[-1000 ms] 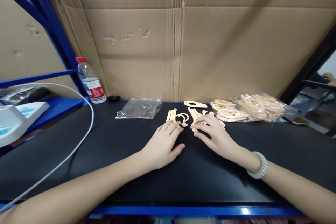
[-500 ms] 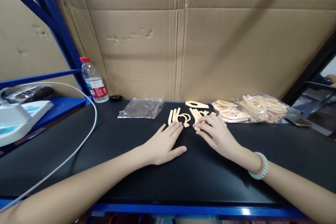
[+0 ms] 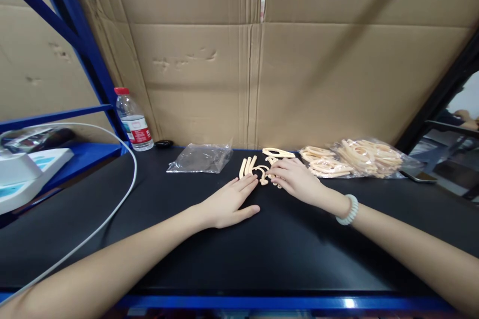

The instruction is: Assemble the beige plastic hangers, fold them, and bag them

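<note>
My left hand (image 3: 229, 203) lies flat and open on the black tabletop (image 3: 157, 219), fingertips just short of a few cream plastic sticks (image 3: 247, 165). My right hand (image 3: 295, 178), with a pale bead bracelet at the wrist, rests palm down over a small cluster of cream plastic hook pieces (image 3: 263, 173), fingers slightly spread and touching them. A flat cream oval piece (image 3: 277, 152) lies just behind my right hand.
An open clear bag of cream plastic pieces (image 3: 359, 158) lies at the back right, an empty clear bag (image 3: 200, 158) at the back middle. A water bottle (image 3: 132, 120) stands back left. A white cable (image 3: 123, 179) crosses the left. Cardboard (image 3: 262, 70) walls the back.
My right hand has slid left and further back over the hook pieces. My left hand has stayed flat in nearly the same place. The camera has tilted up a little.
</note>
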### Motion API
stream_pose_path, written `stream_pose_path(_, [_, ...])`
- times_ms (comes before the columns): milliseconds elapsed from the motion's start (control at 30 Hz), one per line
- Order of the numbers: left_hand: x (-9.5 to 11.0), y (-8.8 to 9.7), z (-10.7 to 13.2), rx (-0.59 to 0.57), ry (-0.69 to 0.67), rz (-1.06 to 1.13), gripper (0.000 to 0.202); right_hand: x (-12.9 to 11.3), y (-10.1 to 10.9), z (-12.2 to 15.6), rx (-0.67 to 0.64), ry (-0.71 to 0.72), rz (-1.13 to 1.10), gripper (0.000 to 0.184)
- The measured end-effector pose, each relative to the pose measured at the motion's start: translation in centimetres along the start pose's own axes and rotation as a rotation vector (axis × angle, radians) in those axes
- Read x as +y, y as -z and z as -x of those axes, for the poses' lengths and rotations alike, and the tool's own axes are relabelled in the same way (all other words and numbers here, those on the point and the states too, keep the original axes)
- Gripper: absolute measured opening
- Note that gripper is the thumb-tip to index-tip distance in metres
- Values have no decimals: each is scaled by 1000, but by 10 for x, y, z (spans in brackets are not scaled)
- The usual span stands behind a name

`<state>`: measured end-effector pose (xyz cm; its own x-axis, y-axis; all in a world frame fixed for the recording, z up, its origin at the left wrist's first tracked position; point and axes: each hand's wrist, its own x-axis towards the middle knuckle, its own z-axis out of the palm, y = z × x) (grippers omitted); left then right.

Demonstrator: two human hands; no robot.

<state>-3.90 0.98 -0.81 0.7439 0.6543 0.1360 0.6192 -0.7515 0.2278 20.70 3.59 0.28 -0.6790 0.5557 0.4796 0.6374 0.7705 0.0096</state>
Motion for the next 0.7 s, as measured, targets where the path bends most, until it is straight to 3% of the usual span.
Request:
stream_pose_path(167, [3, 1, 1, 7, 27, -28, 67, -4, -13, -18, -134, 47, -28, 17])
stream_pose_path(400, [0, -1, 1, 37, -2, -14, 64, -1, -22, -28, -159, 10, -59, 17])
stream_pose_path(700, [1, 0, 0, 28, 50, -49, 67, 24, -28, -43, -177, -41, -73, 19])
